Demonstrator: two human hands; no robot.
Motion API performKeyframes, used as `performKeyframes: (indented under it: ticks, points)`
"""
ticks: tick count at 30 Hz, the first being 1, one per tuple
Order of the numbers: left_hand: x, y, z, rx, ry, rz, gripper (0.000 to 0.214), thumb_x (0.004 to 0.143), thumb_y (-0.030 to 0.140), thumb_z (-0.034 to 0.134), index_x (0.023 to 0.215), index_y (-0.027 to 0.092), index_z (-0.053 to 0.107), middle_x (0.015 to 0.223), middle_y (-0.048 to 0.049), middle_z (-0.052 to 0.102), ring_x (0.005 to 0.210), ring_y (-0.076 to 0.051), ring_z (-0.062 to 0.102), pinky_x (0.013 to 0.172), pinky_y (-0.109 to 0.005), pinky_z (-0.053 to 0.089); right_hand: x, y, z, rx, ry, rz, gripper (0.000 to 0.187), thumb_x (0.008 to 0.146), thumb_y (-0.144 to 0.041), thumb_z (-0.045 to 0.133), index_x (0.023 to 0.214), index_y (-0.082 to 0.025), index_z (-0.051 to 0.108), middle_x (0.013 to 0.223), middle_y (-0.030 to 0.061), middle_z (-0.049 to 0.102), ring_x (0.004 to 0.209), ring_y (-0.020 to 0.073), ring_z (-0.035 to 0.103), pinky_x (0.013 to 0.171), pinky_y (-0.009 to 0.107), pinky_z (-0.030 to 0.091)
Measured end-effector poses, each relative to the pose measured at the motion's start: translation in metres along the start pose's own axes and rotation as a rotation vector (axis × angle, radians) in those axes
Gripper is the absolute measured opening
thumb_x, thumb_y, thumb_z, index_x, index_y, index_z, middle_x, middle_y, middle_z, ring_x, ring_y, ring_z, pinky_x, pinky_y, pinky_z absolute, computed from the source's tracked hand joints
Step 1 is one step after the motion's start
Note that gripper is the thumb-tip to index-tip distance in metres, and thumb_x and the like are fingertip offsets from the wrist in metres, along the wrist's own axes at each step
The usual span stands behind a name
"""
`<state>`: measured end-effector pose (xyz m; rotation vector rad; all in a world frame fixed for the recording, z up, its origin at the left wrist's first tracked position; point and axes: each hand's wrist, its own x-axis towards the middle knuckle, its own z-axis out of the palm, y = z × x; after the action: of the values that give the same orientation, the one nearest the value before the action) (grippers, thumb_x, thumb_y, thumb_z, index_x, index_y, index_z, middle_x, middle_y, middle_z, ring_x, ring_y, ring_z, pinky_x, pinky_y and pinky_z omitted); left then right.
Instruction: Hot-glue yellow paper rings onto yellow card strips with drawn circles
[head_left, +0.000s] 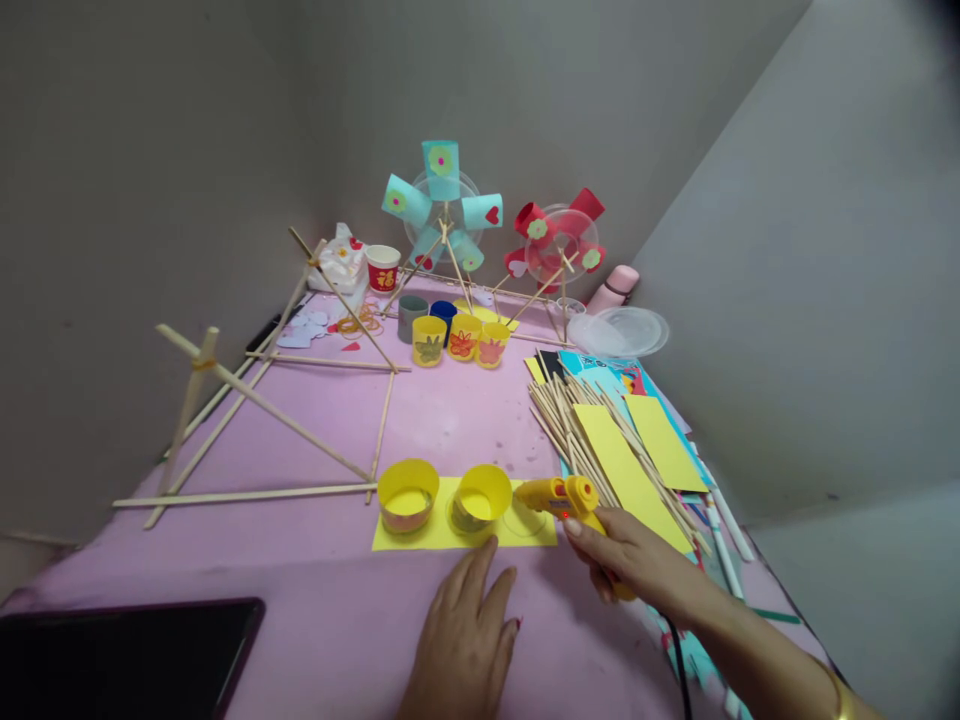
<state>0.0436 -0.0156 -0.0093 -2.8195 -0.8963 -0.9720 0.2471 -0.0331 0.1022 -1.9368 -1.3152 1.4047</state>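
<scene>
Held in my right hand is a yellow hot glue gun, its red light lit and a black cord trailing down. The nozzle points left, just beside a yellow paper ring on a yellow paper strip. Near the nozzle, a faint circle outline shows on the strip. Another yellow paper ring stands to the left. My left hand rests with fingers stretched out, fingertips at the strip's lower edge. Both rings stand upright; whether they are stuck down I cannot tell.
Stick frames stand on the left, behind a black tablet. Small decorated cups sit further back, before two paper pinwheel-like wheels. Wooden sticks and yellow card lie on the right. A clear lid is behind them.
</scene>
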Motion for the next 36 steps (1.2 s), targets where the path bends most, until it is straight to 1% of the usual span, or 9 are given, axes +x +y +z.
performKeyframes:
  ticks: [2,7,11,15,22,24,29,33,36]
  points:
    - [0.000,0.001,0.000,-0.002,-0.004,-0.010,0.032,0.082,0.021,0.049,0.112,0.016,0.056,0.119,-0.0155,0.061,0.104,-0.025,0.061,0.078,-0.037,0.057,0.001,0.000,0.000,0.000,0.011,0.009,0.044,0.084,-0.062,0.043,0.067,-0.021,0.041,0.046,-0.0102,0.038,0.040,0.0085,0.046,0.042,0.020,0.030]
    - [-0.002,-0.001,0.000,-0.013,0.002,-0.029,0.030,0.084,0.022,0.047,0.112,0.017,0.056,0.119,-0.0130,0.061,0.104,-0.023,0.060,0.079,-0.035,0.055,0.000,0.002,-0.003,-0.015,0.025,0.041,0.046,0.084,-0.064,0.041,0.068,-0.021,0.041,0.044,-0.0094,0.041,0.039,0.0092,0.045,0.042,0.021,0.031]
    - [-0.003,-0.002,0.000,-0.026,-0.010,-0.027,0.031,0.084,0.023,0.048,0.113,0.016,0.056,0.121,-0.0143,0.060,0.105,-0.024,0.059,0.081,-0.035,0.053,-0.002,0.002,-0.007,-0.002,0.040,0.064,0.047,0.082,-0.066,0.041,0.068,-0.021,0.040,0.046,-0.0095,0.039,0.039,0.0095,0.046,0.041,0.021,0.029]
    - [-0.003,-0.001,0.001,-0.025,-0.010,-0.021,0.031,0.084,0.023,0.048,0.113,0.016,0.056,0.121,-0.0142,0.060,0.106,-0.024,0.059,0.081,-0.036,0.053,-0.004,0.002,-0.009,-0.015,0.064,0.121,0.048,0.081,-0.068,0.042,0.065,-0.022,0.037,0.045,-0.0097,0.038,0.039,0.0091,0.045,0.041,0.021,0.028]
    - [-0.002,-0.002,-0.001,-0.017,-0.023,-0.026,0.031,0.083,0.023,0.049,0.113,0.017,0.057,0.121,-0.0127,0.061,0.106,-0.023,0.058,0.082,-0.034,0.053,-0.012,0.009,-0.010,0.016,0.099,0.095,0.049,0.079,-0.068,0.043,0.065,-0.022,0.036,0.053,-0.0099,0.035,0.040,0.0082,0.047,0.041,0.022,0.030]
    - [-0.001,-0.002,-0.001,-0.013,-0.017,-0.026,0.031,0.083,0.023,0.049,0.113,0.017,0.057,0.119,-0.0123,0.061,0.107,-0.023,0.057,0.083,-0.034,0.052,-0.016,0.009,-0.011,0.013,0.096,0.118,0.049,0.079,-0.068,0.043,0.066,-0.022,0.037,0.054,-0.0096,0.036,0.040,0.0081,0.046,0.042,0.022,0.030]
    - [-0.002,-0.002,0.000,-0.014,0.010,-0.023,0.030,0.085,0.024,0.047,0.112,0.017,0.058,0.118,-0.0120,0.062,0.105,-0.022,0.058,0.082,-0.034,0.052,-0.026,0.006,-0.012,-0.008,0.074,0.175,0.050,0.077,-0.071,0.043,0.067,-0.022,0.038,0.047,-0.0101,0.036,0.039,0.0083,0.043,0.041,0.022,0.028]
    - [-0.002,-0.003,0.000,-0.036,0.004,-0.031,0.031,0.086,0.024,0.047,0.114,0.017,0.057,0.119,-0.0117,0.062,0.106,-0.023,0.058,0.083,-0.034,0.052,-0.034,0.008,-0.011,0.026,0.042,0.163,0.048,0.078,-0.068,0.045,0.066,-0.023,0.037,0.051,-0.0102,0.035,0.041,0.0080,0.044,0.042,0.021,0.030]
    - [-0.003,-0.002,0.000,-0.019,0.002,-0.024,0.031,0.086,0.025,0.047,0.114,0.017,0.057,0.120,-0.0126,0.061,0.107,-0.023,0.058,0.083,-0.035,0.052,-0.036,0.010,-0.007,0.028,0.011,0.149,0.047,0.081,-0.066,0.044,0.065,-0.022,0.038,0.048,-0.0098,0.037,0.040,0.0080,0.043,0.043,0.021,0.029]
